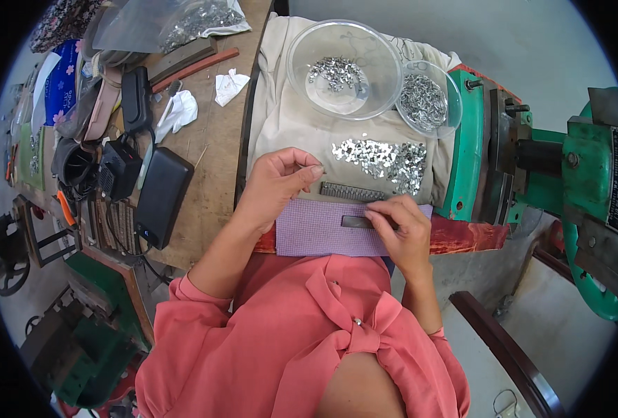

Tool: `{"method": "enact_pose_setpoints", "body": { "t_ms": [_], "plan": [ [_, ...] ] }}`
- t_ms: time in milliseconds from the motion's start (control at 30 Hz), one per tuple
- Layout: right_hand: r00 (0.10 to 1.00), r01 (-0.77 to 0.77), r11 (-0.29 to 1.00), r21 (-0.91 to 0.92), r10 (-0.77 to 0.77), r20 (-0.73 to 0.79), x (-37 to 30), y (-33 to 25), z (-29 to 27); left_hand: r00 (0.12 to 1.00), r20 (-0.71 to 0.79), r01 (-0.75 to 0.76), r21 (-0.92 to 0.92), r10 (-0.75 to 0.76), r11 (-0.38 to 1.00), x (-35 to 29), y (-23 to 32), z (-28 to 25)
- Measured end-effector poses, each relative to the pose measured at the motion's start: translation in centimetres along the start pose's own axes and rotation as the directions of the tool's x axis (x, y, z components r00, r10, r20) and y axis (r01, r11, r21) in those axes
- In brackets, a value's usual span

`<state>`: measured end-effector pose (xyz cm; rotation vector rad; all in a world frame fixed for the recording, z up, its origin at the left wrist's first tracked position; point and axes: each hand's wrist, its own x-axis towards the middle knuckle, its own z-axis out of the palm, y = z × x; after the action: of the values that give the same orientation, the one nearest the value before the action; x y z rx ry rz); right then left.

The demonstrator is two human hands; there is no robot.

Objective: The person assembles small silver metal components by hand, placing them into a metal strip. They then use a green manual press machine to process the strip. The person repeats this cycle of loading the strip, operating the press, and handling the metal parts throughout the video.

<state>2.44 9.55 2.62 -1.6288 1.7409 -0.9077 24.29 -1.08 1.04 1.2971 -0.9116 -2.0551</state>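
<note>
My left hand (281, 184) is raised over the left side of the cloth, thumb and fingertips pinched together; whatever is between them is too small to name. My right hand (405, 233) is closed, with thumb and index finger together at the right end of a short dark flat bar (354, 222). That bar lies on a purple woven mat (309, 233). Just beyond it is a dark metal strip with a row of notches (351, 191), its right end close to my right fingertips. Small shiny metal pieces (385, 160) are spread over the beige cloth (281, 111) behind the strip.
Two clear tubs, a large one (295, 76) and a smaller one (455, 115), hold metal pieces at the back. A green machine (466, 153) stands close on the right. On the wooden table (211, 146) at left lie a black power bank (162, 197), crumpled tissue (231, 87) and tools.
</note>
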Motion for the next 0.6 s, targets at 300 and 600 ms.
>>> {"method": "enact_pose_setpoints", "body": {
  "t_ms": [300, 600],
  "plan": [
    [0.977, -0.192, 0.887, 0.420, 0.213, -0.002, 2.7, -2.4, 1.8, 0.998, 0.057, -0.021, -0.166, 0.031, 0.986, -0.8, -0.6, 2.4],
    [0.926, -0.365, 0.644, 0.673, 0.323, 0.193, 3.0, -1.9, 1.9, 0.983, 0.109, -0.124, -0.171, 0.144, 0.977, -1.0, -1.1, 3.2]
  ]
}}
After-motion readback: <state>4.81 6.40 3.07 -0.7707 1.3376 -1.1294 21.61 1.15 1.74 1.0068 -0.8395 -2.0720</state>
